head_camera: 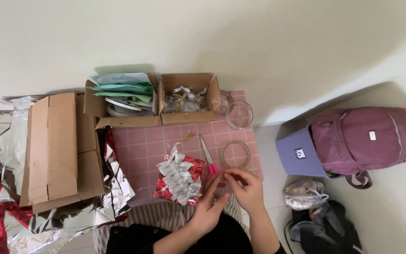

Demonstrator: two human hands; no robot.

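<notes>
Your left hand [211, 203] and right hand [246, 187] meet low in the frame, just right of centre, fingertips pinched together on something too small to make out. Just left of them lies the red foil-wrapped packet topped with crinkled silver foil strips [181, 179], glossy and creased. Touching your fingers from above are the pink-handled scissors [208, 156], blades pointing up the frame. Right of those sits a thin clear ring [236, 154]. All rest on the pink gridded mat [139, 150], with bare room left of the packet. Above, an open cardboard box of clear wrapped pieces [188, 99] stands. Crumpled silver foil sheeting [8, 141] is cut off at the left edge.
</notes>
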